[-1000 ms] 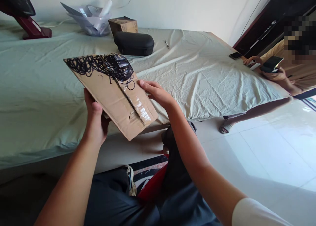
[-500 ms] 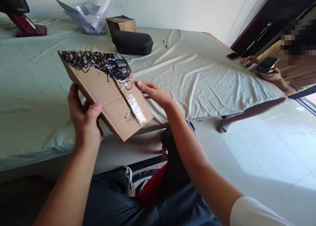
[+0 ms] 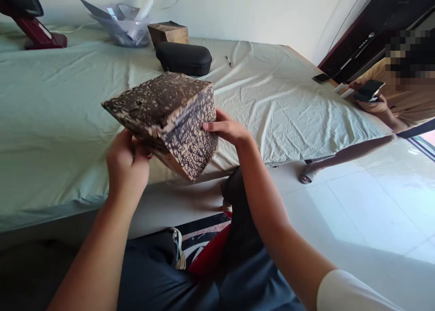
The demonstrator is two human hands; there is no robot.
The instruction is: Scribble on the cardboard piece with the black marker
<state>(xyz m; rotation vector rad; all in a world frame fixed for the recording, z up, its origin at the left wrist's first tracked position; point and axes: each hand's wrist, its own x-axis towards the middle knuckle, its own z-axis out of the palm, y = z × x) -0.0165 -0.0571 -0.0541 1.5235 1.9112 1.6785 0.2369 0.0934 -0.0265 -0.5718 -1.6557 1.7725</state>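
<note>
Between my two hands a cardboard box [image 3: 166,107] is held up tilted above the near edge of the cloth-covered table. Dense black scribbled loops cover the faces turned to me. My left hand [image 3: 127,161] grips the box from its lower left side, its fingertips partly hidden beneath. On the right side my right hand [image 3: 229,127] has its thumb on the scribbled face, with the other fingers behind the edge. Just beyond the box lies a black zip case [image 3: 184,59].
Behind the case sit a smaller cardboard box [image 3: 169,32] and a clear plastic basket [image 3: 127,30] of papers. A dark red stand [image 3: 45,37] is at the far left. A pen [image 3: 229,61] and a phone [image 3: 321,78] lie on the cloth [image 3: 272,102]. Another person [image 3: 404,98] holds a dark device at right.
Both hands have turned the box over, so its plain taped face has gone from view and scribbled faces show. My right hand has shifted slightly right.
</note>
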